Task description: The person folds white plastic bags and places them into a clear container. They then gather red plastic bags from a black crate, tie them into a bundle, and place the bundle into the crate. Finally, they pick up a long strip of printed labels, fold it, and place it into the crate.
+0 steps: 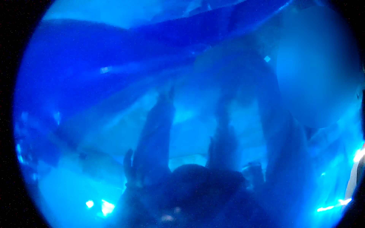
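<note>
A see-through blue sheet, like plastic film (83, 64), hangs in front of the view and tints everything blue. Behind it, things show only as dark, soft outlines. On the right, a long dark shape like an arm (285, 148) rises and bends inward toward the upper middle. Two narrower upright shapes stand left of it: a left one (154, 136) and a middle one (224, 144); whether they are arms or legs I cannot make out. My hands cannot be told apart through the film, and neither can their fingers or anything in them.
A large, blurred pale-blue rounded shape (319, 68) fills the upper right, very near. A dark rounded mass (197, 193) lies at the bottom middle. Bright reflections (107, 207) glint at the lower left, and a pale edge (354, 171) shows at the far right.
</note>
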A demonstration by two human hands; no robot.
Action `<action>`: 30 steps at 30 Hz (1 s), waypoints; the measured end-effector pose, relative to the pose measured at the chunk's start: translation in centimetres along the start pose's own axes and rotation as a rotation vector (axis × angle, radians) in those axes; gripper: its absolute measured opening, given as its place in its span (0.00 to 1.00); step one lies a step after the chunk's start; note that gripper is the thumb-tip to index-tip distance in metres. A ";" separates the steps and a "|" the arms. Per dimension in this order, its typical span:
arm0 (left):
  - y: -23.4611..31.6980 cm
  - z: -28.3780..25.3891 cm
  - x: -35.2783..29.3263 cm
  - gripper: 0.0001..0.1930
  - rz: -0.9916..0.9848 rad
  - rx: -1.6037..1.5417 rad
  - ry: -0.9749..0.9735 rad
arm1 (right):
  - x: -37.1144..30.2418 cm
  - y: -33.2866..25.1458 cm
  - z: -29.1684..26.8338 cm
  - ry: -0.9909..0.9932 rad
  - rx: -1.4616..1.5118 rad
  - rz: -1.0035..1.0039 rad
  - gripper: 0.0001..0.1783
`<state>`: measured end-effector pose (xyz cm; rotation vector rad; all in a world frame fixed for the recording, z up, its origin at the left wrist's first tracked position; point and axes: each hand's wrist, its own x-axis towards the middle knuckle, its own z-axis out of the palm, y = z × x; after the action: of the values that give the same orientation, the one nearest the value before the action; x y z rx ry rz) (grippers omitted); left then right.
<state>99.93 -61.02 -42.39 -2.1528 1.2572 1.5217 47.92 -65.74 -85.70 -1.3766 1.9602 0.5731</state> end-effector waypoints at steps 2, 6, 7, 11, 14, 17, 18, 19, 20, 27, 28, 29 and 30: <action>1.2 0.4 0.1 0.36 0.074 0.101 -0.055 | -3.0 0.2 1.6 0.251 -0.091 -0.108 0.26; 0.1 0.5 -1.1 0.34 0.249 0.241 0.007 | -15.7 -10.6 -2.7 0.140 0.608 -0.106 0.29; 0.8 0.9 -0.4 0.32 0.342 0.209 -0.043 | -19.7 -12.5 -4.2 0.144 0.781 -0.126 0.29; 5.7 7.1 1.1 0.31 0.348 -0.342 -0.248 | -35.7 -18.8 -14.4 0.199 0.617 -0.614 0.32; 14.3 6.7 -1.9 0.21 0.094 -0.845 -0.320 | -43.5 -21.8 -23.1 0.051 0.681 -0.684 0.24; 16.6 2.9 -5.0 0.18 0.045 -1.134 -0.430 | -49.7 -21.7 -28.8 0.047 0.626 -0.704 0.20; 20.2 0.5 -7.8 0.15 -0.091 -1.191 -0.265 | -51.3 -21.2 -29.7 0.049 0.603 -0.737 0.19; 20.2 -1.3 -9.1 0.14 0.013 -1.252 -0.298 | -52.9 -20.7 -31.4 -0.027 0.600 -0.769 0.18; 19.4 -3.3 -9.5 0.14 0.121 -1.307 -0.338 | -54.2 -20.2 -32.7 -0.098 0.598 -0.795 0.18; 30.2 -14.1 -21.0 0.14 0.694 -0.292 -0.776 | -61.7 -17.4 -51.1 0.187 1.029 -0.672 0.17; 32.3 -14.2 -23.0 0.14 0.827 0.002 -0.750 | -62.6 -17.1 -53.2 0.263 1.110 -0.702 0.16; 34.3 -14.2 -25.1 0.13 0.964 0.055 -0.753 | -63.5 -16.8 -55.1 0.329 1.162 -0.772 0.13; 36.6 -14.0 -26.8 0.12 1.098 0.126 -0.763 | -64.0 -16.3 -56.5 0.354 1.198 -0.831 0.12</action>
<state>79.46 -78.03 -3.03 -0.5179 2.1720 2.1617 62.26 -68.60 -0.02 -1.2685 1.2691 -1.1124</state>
